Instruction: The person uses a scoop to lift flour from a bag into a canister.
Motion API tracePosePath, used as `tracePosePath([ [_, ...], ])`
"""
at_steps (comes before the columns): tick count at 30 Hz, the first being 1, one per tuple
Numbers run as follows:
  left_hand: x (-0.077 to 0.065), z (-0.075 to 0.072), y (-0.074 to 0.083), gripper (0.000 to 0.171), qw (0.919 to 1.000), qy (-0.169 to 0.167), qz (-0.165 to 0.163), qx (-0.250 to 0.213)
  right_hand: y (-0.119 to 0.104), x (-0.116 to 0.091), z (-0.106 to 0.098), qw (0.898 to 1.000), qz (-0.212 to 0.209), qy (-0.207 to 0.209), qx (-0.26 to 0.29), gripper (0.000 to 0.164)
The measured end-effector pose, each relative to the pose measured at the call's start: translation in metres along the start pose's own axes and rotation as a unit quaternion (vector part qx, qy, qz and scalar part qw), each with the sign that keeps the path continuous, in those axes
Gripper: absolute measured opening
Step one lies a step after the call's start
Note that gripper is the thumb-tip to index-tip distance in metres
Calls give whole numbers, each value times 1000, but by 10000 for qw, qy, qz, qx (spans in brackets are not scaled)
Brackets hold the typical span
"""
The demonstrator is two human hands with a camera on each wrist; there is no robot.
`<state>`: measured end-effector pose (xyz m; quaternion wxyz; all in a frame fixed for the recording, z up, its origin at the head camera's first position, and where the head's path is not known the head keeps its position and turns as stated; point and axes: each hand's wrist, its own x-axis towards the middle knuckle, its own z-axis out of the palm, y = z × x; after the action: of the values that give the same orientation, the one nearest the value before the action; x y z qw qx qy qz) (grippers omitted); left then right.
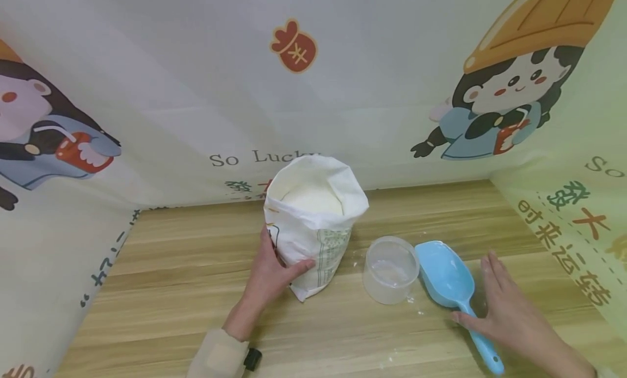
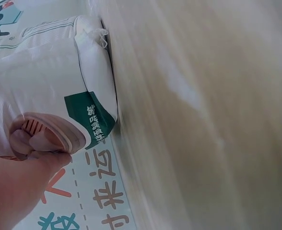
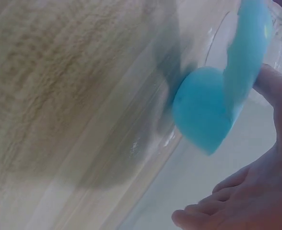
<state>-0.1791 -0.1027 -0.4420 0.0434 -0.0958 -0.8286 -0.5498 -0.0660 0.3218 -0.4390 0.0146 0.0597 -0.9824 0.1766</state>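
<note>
A white flour bag (image 1: 338, 253) stands open-topped near the back of the table, with pale powder (image 1: 313, 197) inside. My left hand (image 1: 271, 272) holds its lower left side, thumb across the front. The left wrist view shows the bag's printed side (image 2: 40, 76) and my left thumb and hand (image 2: 23, 187) against it. To the right of the bag sits a clear round plastic tub (image 1: 389, 291). Beside the tub lies a light blue scoop (image 1: 447, 274), handle toward me. My right hand (image 1: 514, 315) is at the handle with fingers extended, its thumb over or against it; contact is unclear.
White specks dot the wooden table (image 1: 196, 291) around the tub and scoop. A printed cloth (image 1: 196, 68) stands behind the table and along both sides, close behind the bag.
</note>
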Motion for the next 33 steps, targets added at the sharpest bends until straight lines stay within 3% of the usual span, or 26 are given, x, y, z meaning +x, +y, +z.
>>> tracePosePath([
  [4,0,-1,0,124,10000,4,-24,-7,-1,-1,-1,9996,217,-113,-133,130],
  [7,0,-2,-1,124,10000,14,-35,39,-1,-2,-2,9991,317,-172,-212,116],
  [14,0,-2,-2,123,10000,13,10,78,3,-1,-1,9964,500,-666,164,54],
  [17,-1,-3,-1,123,10000,8,22,65,3,-3,2,9946,573,-843,185,35],
  [22,-1,-2,-1,123,10000,8,28,94,3,-4,4,9917,768,-981,321,26],
  [28,0,-1,-1,122,9999,10,83,119,4,-3,3,9879,960,-1118,481,33],
  [33,0,-1,-3,121,9999,27,109,97,3,-3,2,9920,833,-891,331,30],
])
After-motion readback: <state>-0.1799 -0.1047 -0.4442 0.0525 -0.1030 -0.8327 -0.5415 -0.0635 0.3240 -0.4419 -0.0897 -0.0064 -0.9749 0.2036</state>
